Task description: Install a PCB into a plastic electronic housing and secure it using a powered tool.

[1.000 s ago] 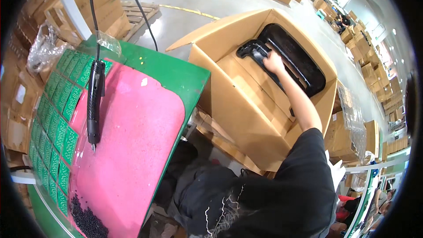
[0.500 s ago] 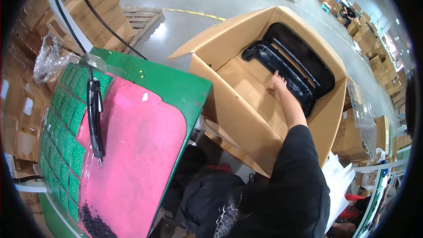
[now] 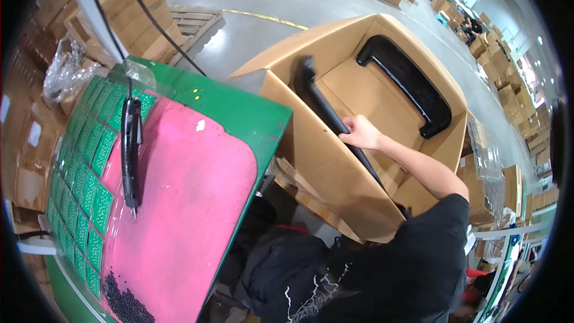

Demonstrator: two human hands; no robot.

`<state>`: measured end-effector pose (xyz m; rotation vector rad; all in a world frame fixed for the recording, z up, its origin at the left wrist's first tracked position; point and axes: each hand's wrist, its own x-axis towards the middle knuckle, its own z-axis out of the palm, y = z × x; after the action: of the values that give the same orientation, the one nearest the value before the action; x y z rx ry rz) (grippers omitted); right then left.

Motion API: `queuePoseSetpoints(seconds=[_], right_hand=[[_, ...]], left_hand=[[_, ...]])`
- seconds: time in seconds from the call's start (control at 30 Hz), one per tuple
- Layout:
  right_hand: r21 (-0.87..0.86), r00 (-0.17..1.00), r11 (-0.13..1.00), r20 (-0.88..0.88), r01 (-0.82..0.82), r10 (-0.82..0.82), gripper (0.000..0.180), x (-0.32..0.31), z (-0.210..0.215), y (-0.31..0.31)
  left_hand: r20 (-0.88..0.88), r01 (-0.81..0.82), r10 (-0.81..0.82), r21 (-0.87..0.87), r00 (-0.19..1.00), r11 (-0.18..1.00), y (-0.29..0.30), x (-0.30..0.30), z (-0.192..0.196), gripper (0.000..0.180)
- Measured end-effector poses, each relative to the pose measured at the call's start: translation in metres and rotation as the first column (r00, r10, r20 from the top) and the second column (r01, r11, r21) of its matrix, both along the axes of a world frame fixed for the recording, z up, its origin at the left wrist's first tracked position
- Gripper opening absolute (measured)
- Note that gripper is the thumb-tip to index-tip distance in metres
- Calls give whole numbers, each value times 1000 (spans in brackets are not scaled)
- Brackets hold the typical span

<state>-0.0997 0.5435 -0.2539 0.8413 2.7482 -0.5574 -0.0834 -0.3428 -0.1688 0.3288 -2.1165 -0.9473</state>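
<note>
Inside the large open cardboard box, a long black curved plastic part is held by the right hand, which is clenched around its middle. This part runs slanted along the near-left wall of the box, its bent upper end blurred near the rim and its lower end reaching down toward the box's bottom corner by the person's forearm. The forearm is bare, coming from a black short sleeve. The left hand is not visible in this view.

A second black curved part of similar shape lies against the far-right wall of the same box, well apart from the held one, with bare cardboard floor between them. One flap of the box stands folded outward on the left.

Just beside the box, on the person's left, stands a green worktable carrying a pink foam mat. A black electric screwdriver hangs tip-down on a cable over the left part of the mat. A heap of small black screws lies at the near end of the mat. Rows of small green packets line the table's left edge.

Farther out, a wooden pallet lies on the grey concrete floor, stacked cartons stand at upper left, and more cartons are piled along the right side.
</note>
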Motion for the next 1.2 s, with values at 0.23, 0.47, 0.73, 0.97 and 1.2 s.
queuePoseSetpoints(seconds=[0.23,0.47,0.73,0.97,1.2], right_hand=[[-262,786,962,-610,-75,-105,24,-17,118,-71],[283,253,406,-452,-869,855,21,-65,151,-178],[391,-357,-247,-240,-887,903,26,-108,117,-281],[601,-31,248,-414,-760,910,29,-273,141,-373],[534,240,252,-94,-807,966,72,-372,100,-387]], left_hand=[[-52,57,-37,461,998,886,156,-57,53,45],[-80,463,-480,443,874,768,186,-58,43,35],[450,802,-666,-284,596,526,310,-117,53,51],[468,714,-539,-453,700,534,298,-156,11,29],[353,563,-440,-472,826,678,282,-148,9,14]])
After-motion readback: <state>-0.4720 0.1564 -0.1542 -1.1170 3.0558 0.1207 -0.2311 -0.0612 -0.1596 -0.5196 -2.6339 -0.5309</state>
